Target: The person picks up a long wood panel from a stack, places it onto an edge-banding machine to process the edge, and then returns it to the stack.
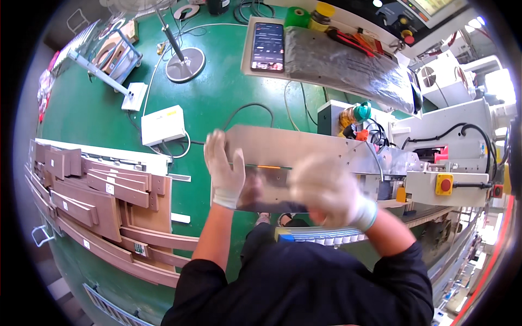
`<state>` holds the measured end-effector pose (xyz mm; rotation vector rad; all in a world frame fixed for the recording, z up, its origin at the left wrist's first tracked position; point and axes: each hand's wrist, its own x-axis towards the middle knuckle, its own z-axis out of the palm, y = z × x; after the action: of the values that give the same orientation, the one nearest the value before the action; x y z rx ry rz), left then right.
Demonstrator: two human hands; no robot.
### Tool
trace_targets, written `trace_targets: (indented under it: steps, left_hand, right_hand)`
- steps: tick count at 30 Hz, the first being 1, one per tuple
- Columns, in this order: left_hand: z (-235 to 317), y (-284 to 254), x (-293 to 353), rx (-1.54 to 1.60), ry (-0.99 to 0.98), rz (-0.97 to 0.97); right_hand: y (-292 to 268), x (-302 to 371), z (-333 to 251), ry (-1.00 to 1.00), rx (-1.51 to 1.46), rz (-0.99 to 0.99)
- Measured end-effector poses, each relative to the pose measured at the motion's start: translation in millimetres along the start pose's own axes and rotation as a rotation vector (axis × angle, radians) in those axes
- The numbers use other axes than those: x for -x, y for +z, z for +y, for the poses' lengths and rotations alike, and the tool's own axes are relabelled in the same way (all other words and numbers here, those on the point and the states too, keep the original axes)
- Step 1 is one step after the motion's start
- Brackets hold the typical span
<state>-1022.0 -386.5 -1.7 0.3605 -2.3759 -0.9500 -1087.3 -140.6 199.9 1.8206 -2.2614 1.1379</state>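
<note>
A flat brown board (283, 142) lies along the metal machine table (266, 205). My left hand (225, 173), in a pale work glove, is at the board's left end with its fingers stretched out and the thumb apart. A thin orange strip (268, 167) shows along the board's near edge, between my hands. My right hand (329, 187), gloved too, is over the right part of the table. Motion smears its fingers, so whether it holds anything cannot be made out.
Stacked brown boards (103, 190) lie on the left. A shelf at the back holds a phone (267, 48), green tape (297, 17) and cutters (350, 42). A jar with a teal lid (361, 111) stands behind the table. On the right is a red stop button (446, 185).
</note>
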Motion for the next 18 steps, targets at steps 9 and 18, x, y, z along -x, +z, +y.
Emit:
trace_targets:
  steps: [9, 18]
  left_hand:
    - [95, 32, -205, -0.081, 0.216, -0.171]
    - [68, 48, -233, 0.214, 0.094, -0.255]
  right_hand:
    - [72, 235, -77, 0.758, 0.078, 0.196]
    - [88, 370, -84, 1.039, 0.333, 0.399]
